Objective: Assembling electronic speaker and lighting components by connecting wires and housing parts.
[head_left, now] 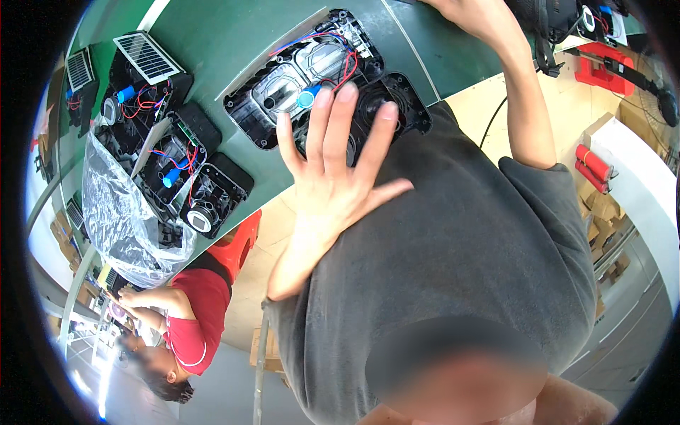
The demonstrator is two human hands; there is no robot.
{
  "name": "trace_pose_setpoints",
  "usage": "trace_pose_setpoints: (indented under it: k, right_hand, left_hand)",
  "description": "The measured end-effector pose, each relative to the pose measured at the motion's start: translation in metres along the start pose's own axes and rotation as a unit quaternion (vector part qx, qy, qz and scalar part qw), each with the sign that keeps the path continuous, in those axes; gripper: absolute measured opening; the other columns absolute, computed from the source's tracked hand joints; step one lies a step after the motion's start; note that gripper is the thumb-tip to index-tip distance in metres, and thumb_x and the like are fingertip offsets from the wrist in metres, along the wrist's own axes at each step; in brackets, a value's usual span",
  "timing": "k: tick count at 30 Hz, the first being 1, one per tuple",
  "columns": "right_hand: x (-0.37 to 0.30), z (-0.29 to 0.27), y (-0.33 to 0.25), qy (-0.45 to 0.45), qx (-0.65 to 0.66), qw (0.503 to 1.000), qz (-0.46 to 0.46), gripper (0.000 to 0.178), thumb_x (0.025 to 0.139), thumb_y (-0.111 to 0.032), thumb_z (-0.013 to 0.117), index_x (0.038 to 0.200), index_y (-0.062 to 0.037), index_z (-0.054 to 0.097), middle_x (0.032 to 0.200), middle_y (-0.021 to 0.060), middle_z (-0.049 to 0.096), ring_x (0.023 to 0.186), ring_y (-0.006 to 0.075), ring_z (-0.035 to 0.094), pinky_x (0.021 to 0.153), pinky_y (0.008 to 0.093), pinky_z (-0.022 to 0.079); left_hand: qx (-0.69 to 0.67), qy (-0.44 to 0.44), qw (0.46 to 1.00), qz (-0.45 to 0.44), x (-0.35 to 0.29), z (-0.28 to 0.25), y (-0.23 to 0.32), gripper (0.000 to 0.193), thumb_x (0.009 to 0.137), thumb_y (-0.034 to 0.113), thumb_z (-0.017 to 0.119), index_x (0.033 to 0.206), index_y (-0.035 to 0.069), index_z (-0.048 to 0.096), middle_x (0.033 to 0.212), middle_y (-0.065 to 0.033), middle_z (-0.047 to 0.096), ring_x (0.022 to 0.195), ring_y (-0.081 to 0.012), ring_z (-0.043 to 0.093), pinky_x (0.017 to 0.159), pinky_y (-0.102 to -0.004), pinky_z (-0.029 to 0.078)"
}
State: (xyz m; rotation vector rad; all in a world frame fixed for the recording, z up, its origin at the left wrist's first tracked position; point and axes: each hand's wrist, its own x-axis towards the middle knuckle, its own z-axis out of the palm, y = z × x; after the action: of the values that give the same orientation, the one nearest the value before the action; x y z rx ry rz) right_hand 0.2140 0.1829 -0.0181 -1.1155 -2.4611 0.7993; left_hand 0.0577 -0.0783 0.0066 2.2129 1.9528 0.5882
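In front of me a black plastic housing (258, 117) lies opened out on the green table. Inside it are clear moulded parts, red and blue wires (348, 67) and a blue cylindrical part (309, 96). A second black shell half (409, 99) with a round part sits against its right side, at the table's near edge. My left hand (329, 152) is spread over both pieces, back upward, its fingertips at their near parts and its thumb apart. At the top edge my right hand (471, 15) reaches far over the table; its fingers are cut off by the picture's rim.
On the left stand several similar opened black housings (177, 152), one with a small solar panel (146, 57), beside a clear plastic bag (117, 212). Beyond them a person in a red shirt (195, 312) works. Black units (556, 21) and a red stool (605, 67) are at upper right.
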Motion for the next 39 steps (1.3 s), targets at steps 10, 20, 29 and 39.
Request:
trace_pose_setpoints:
  k: [10, 20, 29, 39]
  right_hand:
    - [0.004, 0.004, -0.002, -0.037, 0.089, 0.994, 0.057, 0.029, 0.081, -0.008, 0.084, 0.104, 0.0005, 0.068, 0.085, 0.0062, 0.057, 0.074, 0.016, 0.055, 0.067, 0.0288, 0.048]
    - [-0.006, 0.01, 0.003, 0.021, 0.031, 0.999, -0.029, 0.02, 0.082, -0.005, 0.082, 0.097, -0.0021, 0.068, 0.083, 0.0058, 0.057, 0.068, 0.0152, 0.055, 0.061, 0.0282, 0.046]
    - [-0.008, 0.014, -0.024, 0.117, 0.257, 0.959, 0.032, 0.008, 0.088, 0.003, 0.076, 0.092, -0.0012, 0.07, 0.086, 0.0009, 0.066, 0.079, 0.0065, 0.061, 0.07, 0.0212, 0.047]
    - [0.005, 0.026, -0.079, -0.082, 0.098, 0.939, -0.319, 0.024, 0.087, -0.002, 0.071, 0.11, -0.0029, 0.066, 0.103, 0.0114, 0.064, 0.098, 0.0297, 0.064, 0.087, 0.037, 0.053]
  left_hand:
    - [0.009, 0.054, 0.991, -0.121, -0.015, 0.026, -0.05, 0.127, 0.06, 0.054, 0.093, 0.159, 0.004, 0.032, 0.163, -0.0253, 0.029, 0.152, -0.0443, 0.029, 0.119, -0.0673, 0.019]
    - [-0.034, 0.104, 0.991, -0.078, -0.006, 0.012, -0.056, 0.126, 0.058, 0.066, 0.091, 0.153, 0.0, 0.041, 0.159, -0.0241, 0.034, 0.146, -0.0416, 0.035, 0.119, -0.0582, 0.026]
    - [0.04, 0.171, 0.977, -0.123, 0.058, 0.021, -0.064, 0.028, 0.085, 0.027, 0.083, 0.107, 0.011, 0.076, 0.112, -0.0015, 0.073, 0.108, -0.022, 0.065, 0.101, -0.0394, 0.039]
    - [-0.185, 0.058, 0.977, -0.094, 0.058, 0.016, -0.088, 0.019, 0.107, 0.011, 0.049, 0.109, -0.001, 0.064, 0.098, -0.016, 0.065, 0.097, -0.0356, 0.062, 0.096, -0.0416, 0.043]
